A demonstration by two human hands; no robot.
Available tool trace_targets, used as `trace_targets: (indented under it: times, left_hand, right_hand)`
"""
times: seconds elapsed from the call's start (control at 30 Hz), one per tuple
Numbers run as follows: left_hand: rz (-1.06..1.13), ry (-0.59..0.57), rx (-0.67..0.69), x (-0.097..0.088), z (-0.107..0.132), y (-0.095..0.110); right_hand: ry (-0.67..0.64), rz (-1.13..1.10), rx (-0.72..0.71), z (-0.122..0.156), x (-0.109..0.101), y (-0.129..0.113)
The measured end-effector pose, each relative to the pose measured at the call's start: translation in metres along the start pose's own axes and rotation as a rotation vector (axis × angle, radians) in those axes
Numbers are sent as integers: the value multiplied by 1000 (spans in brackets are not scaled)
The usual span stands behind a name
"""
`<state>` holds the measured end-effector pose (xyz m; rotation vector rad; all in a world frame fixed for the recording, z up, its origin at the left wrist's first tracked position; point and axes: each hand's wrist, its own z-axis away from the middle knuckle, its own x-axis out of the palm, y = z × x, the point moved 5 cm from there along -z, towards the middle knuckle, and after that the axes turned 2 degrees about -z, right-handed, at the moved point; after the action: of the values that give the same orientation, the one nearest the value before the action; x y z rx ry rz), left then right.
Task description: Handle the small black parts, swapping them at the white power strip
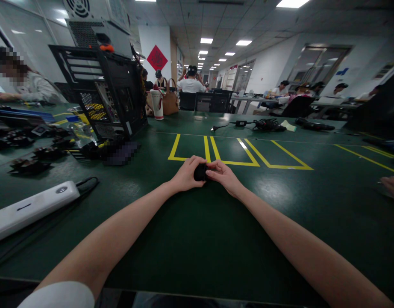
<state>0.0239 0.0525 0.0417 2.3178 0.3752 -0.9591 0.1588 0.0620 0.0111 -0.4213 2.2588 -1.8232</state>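
Both hands meet over the green table top, close to the yellow tape outlines. My left hand curls around a small black object, thumb below and fingers above. From the other side, my right hand pinches the object's right edge with thumb and fingertips. The object looks dark and rounded; its kind is too hard to make out, and the fingers cover part of it.
A black computer case stands at the left. Nearer lie a white power strip and several dark parts. A cable with a plug lies farther back. Another person's hand shows at the right edge.
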Motion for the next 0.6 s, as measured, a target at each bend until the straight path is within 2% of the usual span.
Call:
trace_targets:
  times: [0.2,0.4,0.6]
  left_hand:
    - [-8,-6,3,-1,0,2]
    - [-5,-7,2,-1,-1,3]
    - [10,0,1,0,-1,0]
  right_hand:
    - [4,45,42,-2,-2,2]
    - [-50,22,5,0,1,-1]
    - [4,10,0,-1,1,0]
